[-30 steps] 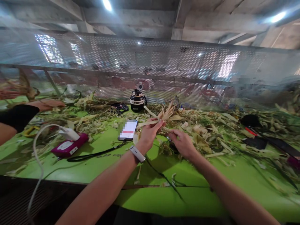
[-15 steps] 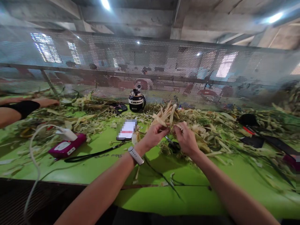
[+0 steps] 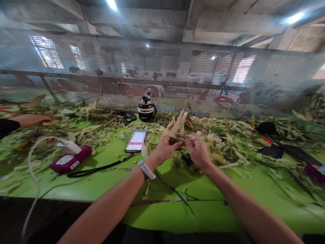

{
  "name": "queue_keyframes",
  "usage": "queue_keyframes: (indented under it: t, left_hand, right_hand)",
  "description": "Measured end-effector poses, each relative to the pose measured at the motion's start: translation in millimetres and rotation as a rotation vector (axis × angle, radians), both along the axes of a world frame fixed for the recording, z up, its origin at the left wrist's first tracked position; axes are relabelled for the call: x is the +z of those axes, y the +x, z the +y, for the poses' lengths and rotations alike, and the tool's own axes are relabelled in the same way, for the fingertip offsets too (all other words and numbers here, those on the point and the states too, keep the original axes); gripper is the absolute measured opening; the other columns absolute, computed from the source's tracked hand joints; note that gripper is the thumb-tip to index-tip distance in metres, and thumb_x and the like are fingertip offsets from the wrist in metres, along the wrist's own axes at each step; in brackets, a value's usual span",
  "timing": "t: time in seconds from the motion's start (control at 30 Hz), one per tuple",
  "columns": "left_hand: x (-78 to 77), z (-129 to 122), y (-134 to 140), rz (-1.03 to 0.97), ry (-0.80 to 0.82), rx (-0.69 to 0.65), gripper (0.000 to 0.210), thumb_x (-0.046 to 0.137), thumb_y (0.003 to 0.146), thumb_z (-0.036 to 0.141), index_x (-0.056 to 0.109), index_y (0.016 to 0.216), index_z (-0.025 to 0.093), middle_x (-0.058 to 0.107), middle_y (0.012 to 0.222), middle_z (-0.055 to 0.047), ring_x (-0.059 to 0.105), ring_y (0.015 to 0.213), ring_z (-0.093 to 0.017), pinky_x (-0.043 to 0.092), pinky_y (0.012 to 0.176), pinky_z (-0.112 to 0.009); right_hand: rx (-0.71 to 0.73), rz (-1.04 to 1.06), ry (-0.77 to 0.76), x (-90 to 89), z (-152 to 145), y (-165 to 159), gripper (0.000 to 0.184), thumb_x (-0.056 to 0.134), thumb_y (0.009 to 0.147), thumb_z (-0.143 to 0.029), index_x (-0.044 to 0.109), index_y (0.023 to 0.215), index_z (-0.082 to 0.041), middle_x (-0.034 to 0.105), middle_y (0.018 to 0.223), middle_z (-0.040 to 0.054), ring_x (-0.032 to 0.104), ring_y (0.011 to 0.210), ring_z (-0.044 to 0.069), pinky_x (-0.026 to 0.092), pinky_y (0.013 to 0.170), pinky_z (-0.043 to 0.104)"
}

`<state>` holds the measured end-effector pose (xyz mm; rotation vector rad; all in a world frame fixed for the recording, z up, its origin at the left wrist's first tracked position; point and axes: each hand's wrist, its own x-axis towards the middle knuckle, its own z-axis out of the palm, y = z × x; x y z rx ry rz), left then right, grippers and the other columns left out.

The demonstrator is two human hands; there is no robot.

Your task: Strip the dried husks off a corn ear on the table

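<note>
A bunch of dry, pale corn husks [image 3: 177, 122] stands up from the fingers of my left hand [image 3: 166, 147], which is closed around its lower end. My right hand [image 3: 198, 150] is closed too, its fingertips pinching at the base of the same bunch from the right. What exactly lies between the right fingertips is too small to make out. Under the hands is a dark object [image 3: 186, 158], partly covered by the right hand. A white band [image 3: 146, 169] is on my left wrist.
Husk scraps [image 3: 225, 149] litter the green table [image 3: 175, 217]. Left of my hands lie a phone [image 3: 136, 141], a black strap [image 3: 99, 168] and a purple power strip [image 3: 70, 161] with a white charger. Behind stands a black bottle [image 3: 146, 110]. A co-worker's hand [image 3: 34, 120] is at far left.
My right fingers have moved in closer to the left hand at the base of the husks. The co-worker's arm has drawn back to the left. The view has shifted slightly.
</note>
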<state>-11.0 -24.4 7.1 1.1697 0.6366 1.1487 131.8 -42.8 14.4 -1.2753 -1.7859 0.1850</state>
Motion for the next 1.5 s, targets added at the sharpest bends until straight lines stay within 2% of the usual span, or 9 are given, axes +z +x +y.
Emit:
queue_keyframes:
  t: [0.33, 0.6, 0.7, 0.83, 0.93, 1.1, 1.3, 1.37, 1.5]
  left_hand:
    - [8.1, -6.4, -4.3, 0.012, -0.081, 0.001, 0.037, 0.080, 0.056, 0.032, 0.064, 0.085, 0.017, 0.063, 0.080, 0.000, 0.061, 0.073, -0.010, 0.046, 0.062, -0.020]
    - [-0.9, 2.4, -4.9, -0.018, -0.053, -0.062, 0.038, 0.079, 0.057, 0.028, 0.068, 0.092, 0.018, 0.068, 0.082, -0.001, 0.060, 0.074, -0.010, 0.043, 0.069, -0.022]
    - [-2.1, 5.6, -4.7, -0.067, 0.005, -0.013, 0.034, 0.079, 0.057, 0.028, 0.068, 0.087, 0.016, 0.068, 0.080, -0.002, 0.059, 0.073, -0.011, 0.044, 0.076, -0.025]
    - [-2.1, 11.9, -7.6, -0.068, 0.016, 0.164, 0.031, 0.078, 0.055, 0.028, 0.063, 0.078, 0.015, 0.065, 0.073, 0.001, 0.057, 0.069, -0.010, 0.044, 0.073, -0.025]
    - [-5.2, 17.8, -11.5, 0.034, 0.094, 0.266, 0.028, 0.074, 0.059, 0.029, 0.061, 0.079, 0.015, 0.064, 0.072, 0.000, 0.056, 0.068, -0.011, 0.044, 0.070, -0.025]
    - [-5.7, 17.7, -15.3, 0.367, 0.297, 0.339, 0.016, 0.065, 0.066, 0.029, 0.059, 0.071, 0.015, 0.056, 0.061, 0.001, 0.049, 0.059, -0.011, 0.039, 0.058, -0.024]
    - [1.9, 8.7, -14.2, 0.594, 0.548, 0.217, 0.008, 0.055, 0.072, 0.021, 0.061, 0.073, 0.016, 0.057, 0.067, -0.001, 0.046, 0.059, -0.011, 0.038, 0.058, -0.023]
    - [2.9, 7.6, -13.8, 0.628, 0.624, 0.152, 0.010, 0.053, 0.073, 0.017, 0.062, 0.075, 0.016, 0.059, 0.071, -0.002, 0.048, 0.062, -0.013, 0.039, 0.060, -0.024]
    - [4.7, 6.2, -13.2, 0.626, 0.663, 0.128, 0.009, 0.054, 0.073, 0.015, 0.062, 0.076, 0.017, 0.060, 0.071, -0.003, 0.052, 0.068, -0.015, 0.042, 0.068, -0.028]
  right_hand:
    - [0.043, 0.093, -0.006, -2.8, 2.0, 1.2, 0.026, 0.038, 0.089, -0.039, 0.054, 0.079, -0.020, 0.059, 0.065, 0.0012, 0.054, 0.061, 0.015, 0.039, 0.060, 0.024]
    - [0.043, 0.091, -0.012, -2.7, 1.3, 1.1, 0.028, 0.038, 0.089, -0.040, 0.056, 0.081, -0.020, 0.060, 0.065, 0.0020, 0.057, 0.064, 0.016, 0.041, 0.063, 0.025]
    - [0.046, 0.115, -0.058, -2.1, 2.6, 1.1, 0.029, 0.040, 0.088, -0.043, 0.055, 0.084, -0.019, 0.062, 0.066, 0.0015, 0.056, 0.059, 0.016, 0.040, 0.058, 0.024]
    - [0.042, -0.016, -0.093, -3.5, 6.4, 2.5, 0.028, 0.050, 0.083, -0.045, 0.058, 0.081, -0.018, 0.063, 0.066, 0.0014, 0.056, 0.059, 0.015, 0.040, 0.057, 0.025]
    - [0.075, -0.162, 0.021, -5.6, 7.0, 4.0, 0.025, 0.048, 0.087, -0.037, 0.062, 0.076, -0.019, 0.064, 0.075, 0.0035, 0.058, 0.071, 0.016, 0.041, 0.067, 0.026]
    - [0.019, -0.428, 0.236, -2.3, 1.0, 6.1, 0.026, 0.044, 0.091, -0.033, 0.066, 0.086, -0.019, 0.062, 0.083, 0.0074, 0.056, 0.081, 0.018, 0.041, 0.071, 0.028]
    - [-0.066, -0.562, 0.447, 4.2, 0.0, 10.4, 0.015, 0.051, 0.087, -0.023, 0.065, 0.088, -0.022, 0.061, 0.114, 0.0071, 0.048, 0.108, 0.023, 0.033, 0.092, 0.037]
    - [-0.035, -0.567, 0.443, 3.3, 2.1, 11.0, 0.014, 0.050, 0.087, -0.020, 0.064, 0.088, -0.022, 0.062, 0.111, 0.0074, 0.048, 0.108, 0.022, 0.031, 0.094, 0.037]
    - [-0.023, -0.468, 0.308, 0.1, 6.8, 10.0, 0.019, 0.045, 0.089, -0.022, 0.061, 0.080, -0.018, 0.065, 0.080, 0.0079, 0.055, 0.083, 0.021, 0.037, 0.083, 0.036]
